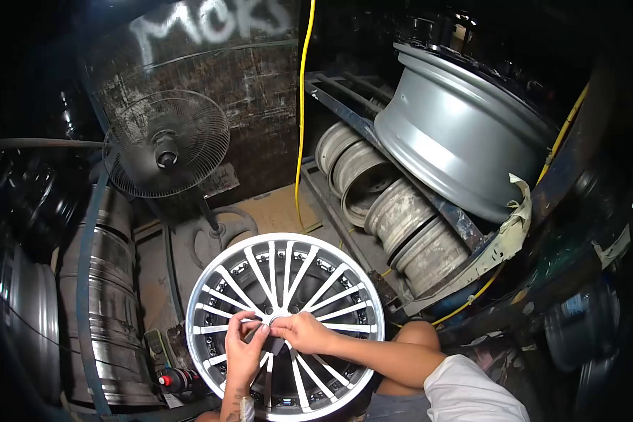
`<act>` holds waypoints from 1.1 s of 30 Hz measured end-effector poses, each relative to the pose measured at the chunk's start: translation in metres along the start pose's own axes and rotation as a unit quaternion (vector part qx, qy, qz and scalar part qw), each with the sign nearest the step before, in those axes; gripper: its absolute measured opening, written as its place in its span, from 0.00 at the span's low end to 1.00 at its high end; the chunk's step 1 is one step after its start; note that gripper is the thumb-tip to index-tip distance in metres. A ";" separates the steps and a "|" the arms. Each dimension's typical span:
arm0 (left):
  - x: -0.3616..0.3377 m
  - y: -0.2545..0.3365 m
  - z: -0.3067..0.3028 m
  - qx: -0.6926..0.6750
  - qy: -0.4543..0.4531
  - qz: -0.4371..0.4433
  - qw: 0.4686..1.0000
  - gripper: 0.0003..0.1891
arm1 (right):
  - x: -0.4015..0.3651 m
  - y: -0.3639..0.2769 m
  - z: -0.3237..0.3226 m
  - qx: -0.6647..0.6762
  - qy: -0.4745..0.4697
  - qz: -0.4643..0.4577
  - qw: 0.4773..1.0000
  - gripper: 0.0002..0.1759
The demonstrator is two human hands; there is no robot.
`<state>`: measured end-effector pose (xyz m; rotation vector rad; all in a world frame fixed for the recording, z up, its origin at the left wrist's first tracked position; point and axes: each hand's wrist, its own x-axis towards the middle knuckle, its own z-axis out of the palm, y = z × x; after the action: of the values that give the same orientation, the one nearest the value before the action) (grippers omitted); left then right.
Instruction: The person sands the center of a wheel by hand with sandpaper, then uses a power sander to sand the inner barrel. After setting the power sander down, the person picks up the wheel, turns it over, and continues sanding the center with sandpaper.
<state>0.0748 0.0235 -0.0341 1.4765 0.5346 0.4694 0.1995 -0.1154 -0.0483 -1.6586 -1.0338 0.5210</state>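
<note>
A multi-spoke wheel rim (344, 268), white and black with a bright outer lip, lies face up before me. Over its hub, my left hand (245, 346) has thumb and index finger pinched together, the other fingers curled. My right hand (294, 332) comes in from the right with its fingertips closed, meeting the left fingertips just at the hub. Whatever lies between the fingertips of either hand is too small to make out. The lower part of the hub is hidden behind the hands.
A standing fan (166, 149) is at the upper left. Stacked rims (105, 302) line the left, near a dark bottle with a red cap (178, 380). On the right, a large silver rim (457, 126) rests on a rack above dusty rims (401, 214). A yellow cable (302, 105) hangs behind.
</note>
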 end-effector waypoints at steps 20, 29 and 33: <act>-0.008 0.010 0.017 -0.182 0.044 0.002 0.982 0.39 | -0.001 -0.030 -0.012 -0.280 0.000 -0.231 0.932 0.09; -0.011 0.022 -0.002 -0.081 -0.106 0.008 0.991 0.52 | 0.012 -0.023 -0.039 0.035 -0.051 -0.094 0.994 0.25; -0.011 0.020 0.004 0.065 -0.074 0.065 0.993 0.53 | 0.010 -0.020 -0.044 0.056 -0.085 -0.044 0.994 0.16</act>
<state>0.0692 0.0148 -0.0137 1.6642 0.3587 0.4277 0.2312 -0.1298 -0.0129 -1.4819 -1.1743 0.6593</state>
